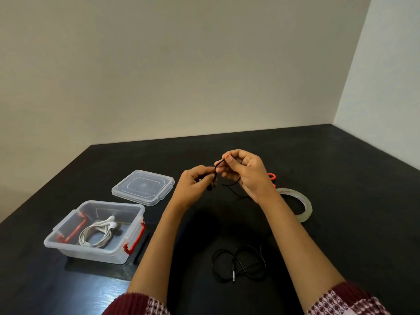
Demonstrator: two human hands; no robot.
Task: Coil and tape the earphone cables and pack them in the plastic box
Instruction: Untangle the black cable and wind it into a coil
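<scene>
both grips [217,169] pinch black cable [238,264] end, rest below.

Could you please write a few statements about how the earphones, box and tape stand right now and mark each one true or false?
1. The white earphones lie coiled inside the plastic box. True.
2. The lid is snapped onto the box. False: it lies on the table behind the open box.
3. Both the left hand and the right hand hold the black earphone cable. True.
4. The tape roll sits inside the box. False: it lies on the table by the right forearm.
5. The cable's plug end hangs in the air. False: it rests on the table between the forearms.
</scene>
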